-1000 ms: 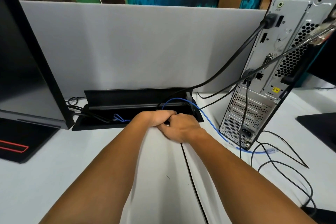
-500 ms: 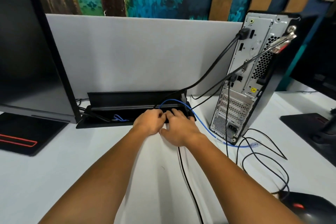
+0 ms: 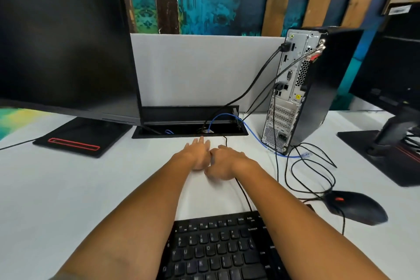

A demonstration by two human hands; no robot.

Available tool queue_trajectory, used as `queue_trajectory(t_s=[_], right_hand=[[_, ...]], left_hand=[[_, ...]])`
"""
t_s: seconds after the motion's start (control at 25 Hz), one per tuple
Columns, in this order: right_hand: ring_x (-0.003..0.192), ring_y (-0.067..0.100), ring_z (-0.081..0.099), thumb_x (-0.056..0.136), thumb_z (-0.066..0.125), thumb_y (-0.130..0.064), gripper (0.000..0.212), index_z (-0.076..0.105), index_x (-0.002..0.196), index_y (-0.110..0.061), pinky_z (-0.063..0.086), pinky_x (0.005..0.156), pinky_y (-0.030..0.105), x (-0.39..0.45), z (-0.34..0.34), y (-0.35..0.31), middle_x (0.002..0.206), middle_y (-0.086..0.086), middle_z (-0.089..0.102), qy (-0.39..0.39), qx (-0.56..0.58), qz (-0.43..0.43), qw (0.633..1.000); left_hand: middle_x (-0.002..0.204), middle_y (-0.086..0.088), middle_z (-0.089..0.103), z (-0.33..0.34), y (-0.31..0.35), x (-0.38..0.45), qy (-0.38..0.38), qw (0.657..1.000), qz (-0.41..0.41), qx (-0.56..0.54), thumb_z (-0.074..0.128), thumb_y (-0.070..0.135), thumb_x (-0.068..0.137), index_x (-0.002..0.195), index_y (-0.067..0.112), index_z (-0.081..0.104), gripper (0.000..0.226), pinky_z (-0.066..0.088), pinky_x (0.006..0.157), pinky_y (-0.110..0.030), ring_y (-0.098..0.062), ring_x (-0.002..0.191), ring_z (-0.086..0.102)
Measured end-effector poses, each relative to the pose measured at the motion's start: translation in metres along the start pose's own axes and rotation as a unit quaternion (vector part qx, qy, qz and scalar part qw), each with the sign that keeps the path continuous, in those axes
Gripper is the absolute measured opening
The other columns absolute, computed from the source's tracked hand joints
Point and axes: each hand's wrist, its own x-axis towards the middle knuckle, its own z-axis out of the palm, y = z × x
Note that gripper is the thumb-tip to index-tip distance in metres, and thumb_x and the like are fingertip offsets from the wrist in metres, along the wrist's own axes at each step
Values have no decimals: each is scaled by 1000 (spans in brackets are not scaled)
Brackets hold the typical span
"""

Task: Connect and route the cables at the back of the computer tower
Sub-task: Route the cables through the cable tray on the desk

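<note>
Before desk cable box: left hand flat, fingers straight; right hand curled, contents unclear. Routing step. Next, probably: plug loose blue cable into tower.

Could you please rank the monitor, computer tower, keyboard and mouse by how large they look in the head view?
1. monitor
2. keyboard, partly covered by the arms and near the camera, so unsure against the tower
3. computer tower
4. mouse

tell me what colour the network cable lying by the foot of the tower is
Blue. The network cable shows best in the head view, running from the desk cable box past the tower.
</note>
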Motion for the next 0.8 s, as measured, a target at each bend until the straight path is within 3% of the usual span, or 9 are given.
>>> queue_trajectory(t_s=[0.12, 0.2, 0.28, 0.4, 0.48, 0.56, 0.64, 0.72, 0.8], right_hand=[[135, 29, 44, 87, 60, -42, 64, 43, 146, -24, 36, 111, 48, -24, -4, -9, 148, 5, 44, -27, -32, 2, 999], [129, 29, 51, 89, 62, -47, 65, 45, 146, -21, 42, 107, 44, -42, -7, -14, 144, 4, 51, -69, -49, -9, 996], [128, 28, 52, 89, 62, -52, 64, 49, 143, -20, 42, 107, 44, -62, -8, -22, 143, 3, 52, -103, -80, -22, 991], [132, 26, 49, 85, 63, -60, 71, 50, 143, -21, 38, 111, 46, -95, -12, -32, 148, 1, 49, -113, -108, -39, 987], [141, 25, 40, 72, 72, -68, 100, 35, 152, -21, 32, 115, 45, -122, -15, -32, 156, 0, 39, -173, -109, -38, 978], [146, 26, 31, 48, 83, -73, 136, 12, 157, -32, 31, 116, 47, -152, -7, -36, 163, -2, 26, -237, -146, -23, 960], [149, 29, 25, 45, 88, -68, 149, -10, 154, -43, 33, 115, 51, -172, 17, -39, 167, -3, 9, -221, -218, -24, 950], [151, 31, 19, 52, 89, -62, 154, -26, 151, -37, 30, 116, 54, -180, 36, -37, 167, -4, -8, -171, -249, -60, 951], [149, 28, 26, 50, 92, -60, 151, -16, 154, -38, 32, 116, 50, -182, 33, -33, 168, -5, 4, -146, -195, -93, 965]], left_hand=[[160, -8, 29, -16, 9, -39, -54, 998, 28, -8, 48, 30, 99, 151, 19, 37, 54, 32, 109, -39, -29, 142, 33], [150, -4, 45, -23, 10, -65, -87, 995, 50, -25, 54, 29, 98, 143, 23, 50, 46, 35, 99, -32, -23, 129, 46], [146, -2, 50, -26, 12, -89, -113, 992, 51, 0, 57, 32, 97, 142, 23, 52, 47, 35, 99, -33, -21, 127, 48], [148, 0, 48, -25, 18, -119, -127, 989, 42, 58, 56, 42, 96, 144, 23, 50, 52, 34, 109, -39, -23, 135, 44], [153, 3, 44, -21, 21, -140, -154, 985, 41, 65, 56, 49, 94, 146, 26, 48, 57, 29, 116, -44, -23, 141, 38], [158, 1, 37, -17, 27, -158, -180, 980, 39, 72, 55, 50, 95, 150, 26, 41, 63, 25, 118, -49, -25, 146, 32], [162, -4, 29, -15, 34, -170, -182, 975, 28, 121, 53, 42, 98, 155, 17, 29, 67, 23, 120, -46, -26, 148, 27], [163, -6, 25, -15, 38, -171, -158, 975, 26, 155, 54, 38, 98, 157, 15, 23, 71, 22, 119, -42, -26, 149, 24], [163, -2, 24, -16, 37, -168, -147, 976, 31, 156, 57, 40, 96, 158, 24, 21, 74, 21, 119, -41, -25, 149, 24]])
